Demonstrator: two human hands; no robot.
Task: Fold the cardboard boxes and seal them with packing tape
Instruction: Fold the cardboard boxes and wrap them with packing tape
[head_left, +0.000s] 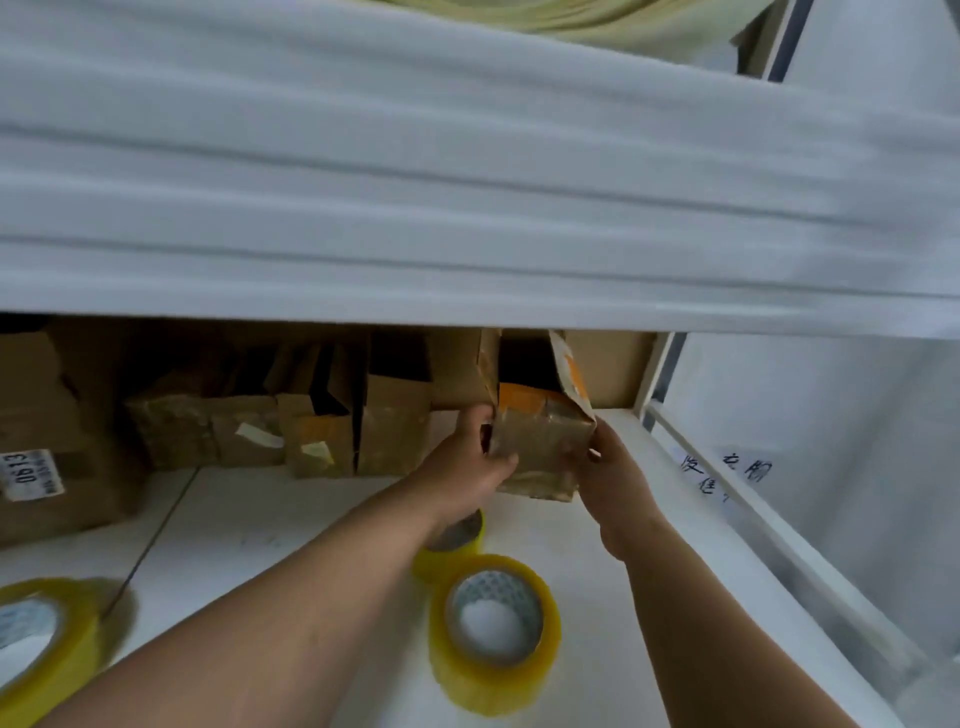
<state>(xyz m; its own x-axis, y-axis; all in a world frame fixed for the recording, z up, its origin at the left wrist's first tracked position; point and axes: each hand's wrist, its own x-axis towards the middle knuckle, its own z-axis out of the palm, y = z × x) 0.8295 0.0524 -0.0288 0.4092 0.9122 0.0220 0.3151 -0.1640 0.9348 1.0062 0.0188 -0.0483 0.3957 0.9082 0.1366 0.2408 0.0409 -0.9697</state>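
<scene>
A small taped cardboard box (540, 441) with its top flaps standing open is held between both hands, just above the white shelf surface (291, 525) at the back right. My left hand (467, 467) grips its left side, thumb across the front. My right hand (618, 478) grips its right edge. Inside the box something orange shows. A yellowish roll of packing tape (493, 631) lies flat in front, a second roll (454, 545) sits partly under my left wrist, and a third roll (36, 654) lies at the bottom left.
A row of several small folded boxes (311, 431) lines the shelf's back. A larger carton with a 0613 label (47, 447) stands at the left. A white upper shelf (467, 208) overhangs closely. A white frame rail (727, 478) borders the right side.
</scene>
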